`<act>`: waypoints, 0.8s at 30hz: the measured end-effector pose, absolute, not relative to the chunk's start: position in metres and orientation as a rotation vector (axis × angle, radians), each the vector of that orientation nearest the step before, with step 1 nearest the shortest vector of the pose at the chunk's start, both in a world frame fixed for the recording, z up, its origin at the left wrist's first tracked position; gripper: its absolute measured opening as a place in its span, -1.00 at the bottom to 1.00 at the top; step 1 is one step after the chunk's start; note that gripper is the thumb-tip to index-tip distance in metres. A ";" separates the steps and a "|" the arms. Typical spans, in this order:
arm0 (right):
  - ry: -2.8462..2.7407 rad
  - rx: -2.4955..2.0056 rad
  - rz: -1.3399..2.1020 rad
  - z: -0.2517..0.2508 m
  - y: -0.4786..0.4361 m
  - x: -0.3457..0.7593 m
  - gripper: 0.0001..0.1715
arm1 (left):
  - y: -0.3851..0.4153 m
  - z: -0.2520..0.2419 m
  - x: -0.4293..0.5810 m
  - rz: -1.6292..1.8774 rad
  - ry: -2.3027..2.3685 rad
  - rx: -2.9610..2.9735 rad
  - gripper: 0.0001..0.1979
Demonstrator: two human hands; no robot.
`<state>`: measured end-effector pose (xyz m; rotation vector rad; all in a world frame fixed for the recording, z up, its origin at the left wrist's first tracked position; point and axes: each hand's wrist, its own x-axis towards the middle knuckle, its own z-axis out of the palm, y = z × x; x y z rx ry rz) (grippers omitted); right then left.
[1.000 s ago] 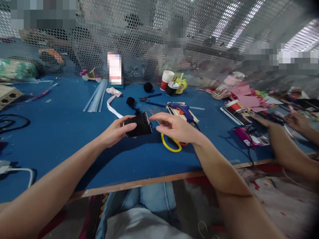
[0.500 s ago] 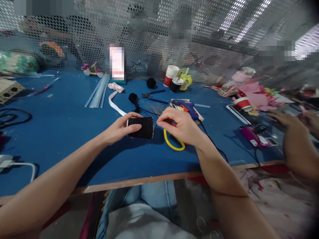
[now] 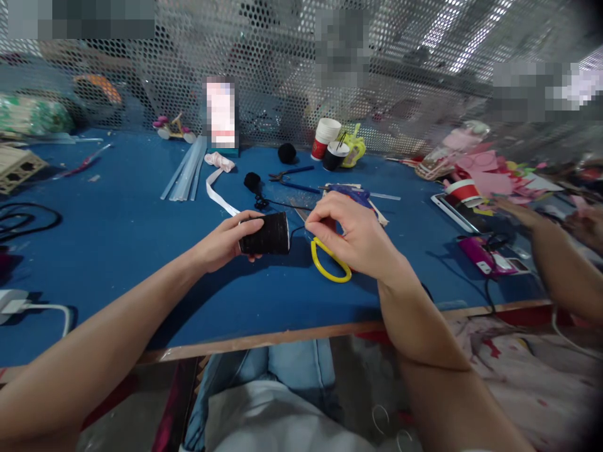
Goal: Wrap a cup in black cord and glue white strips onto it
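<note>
My left hand [image 3: 230, 238] is closed round a paper cup wrapped in black yarn [image 3: 264, 234], held on its side above the blue table. Its pale rim faces right. From the rim end a strand of black yarn [image 3: 296, 228] runs to my right hand [image 3: 346, 229], whose thumb and forefinger pinch it. Below that hand lies the yellow handle [image 3: 332, 276] of a pair of scissors, the rest partly covered. Beyond the cup sits a small black yarn ball [image 3: 252, 182] with loose yarn trailing from it. A white ribbon [image 3: 219, 196] leads behind my left hand.
Pliers [image 3: 292, 179], a blue glue gun [image 3: 351, 194], stacked paper cups [image 3: 325, 135] and glue sticks [image 3: 185, 172] lie further back. A phone [image 3: 221, 116] stands against the mesh panel. At right are a magenta device [image 3: 485, 256] and another person's arm [image 3: 560, 263].
My right hand has drawn slightly away to the right, and more of the strand shows between it and the cup. The cup has tilted a little in my left hand.
</note>
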<state>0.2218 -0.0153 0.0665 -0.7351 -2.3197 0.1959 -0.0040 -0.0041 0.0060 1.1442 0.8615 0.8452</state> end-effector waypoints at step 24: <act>-2.336 -0.722 0.086 0.058 0.002 0.212 -0.88 | -0.006 0.000 -0.004 0.808 0.936 1.317 -0.59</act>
